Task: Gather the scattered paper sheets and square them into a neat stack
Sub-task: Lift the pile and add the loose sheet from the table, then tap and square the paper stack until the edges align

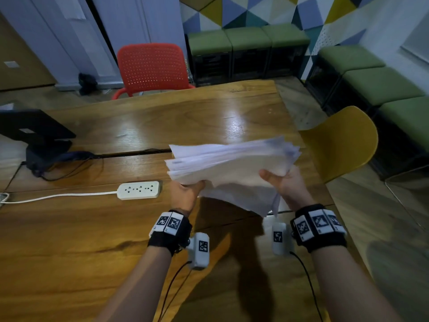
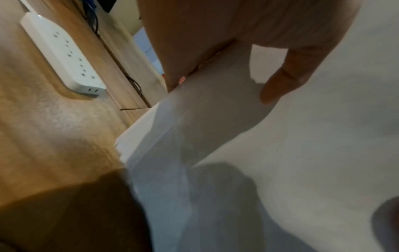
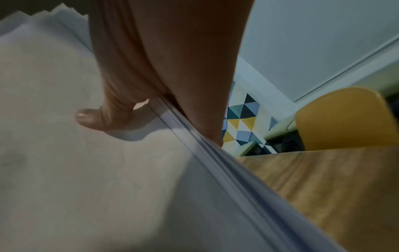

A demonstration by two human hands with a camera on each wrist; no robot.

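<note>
Both hands hold a thick, uneven bundle of paper sheets [image 1: 232, 162] above the wooden table [image 1: 69, 228]: left hand [image 1: 185, 194] grips the near-left edge, right hand [image 1: 284, 184] the near-right, thumb on top. Sheet edges fan out unaligned at the far side, and some lower sheets sag toward the person. White power strip [image 1: 139, 190] lies left of the hands, a black device [image 1: 34, 133] far left; red chair [image 1: 152, 66] beyond the table, yellow chair [image 1: 343, 142] to its right.

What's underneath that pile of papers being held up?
Under the paper stack lies the wooden table, darkened by its shadow. Both hands hold it up: left hand, right hand. Their fingers beneath, and the table directly below, are hidden.
</note>
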